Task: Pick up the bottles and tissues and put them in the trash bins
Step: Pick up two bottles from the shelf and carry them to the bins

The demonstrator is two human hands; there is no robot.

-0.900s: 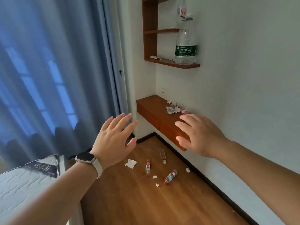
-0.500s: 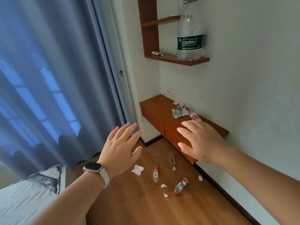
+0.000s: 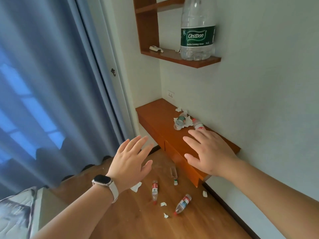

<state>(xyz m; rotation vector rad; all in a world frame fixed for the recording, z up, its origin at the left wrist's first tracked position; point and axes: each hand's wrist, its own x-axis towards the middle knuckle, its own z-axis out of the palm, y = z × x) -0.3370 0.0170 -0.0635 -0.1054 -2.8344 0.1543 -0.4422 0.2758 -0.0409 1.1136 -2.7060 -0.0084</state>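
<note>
Leftmost, left hand raised with fingers spread, grasping nothing; just under its heel, a crumpled tissue on the floor. Below and between both hands, three bottles lying on that floor: red-label bottle, clear bottle, slanted bottle. Rightward, right hand released, fingers straight, over the desk; beyond its fingertips, green-label bottle lying on white tissue, then red-cap bottle nearest the fingertips.

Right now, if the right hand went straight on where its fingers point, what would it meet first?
Probably the red-labelled small bottle on the wooden desk, just beyond the right hand; hand height unclear.
</note>
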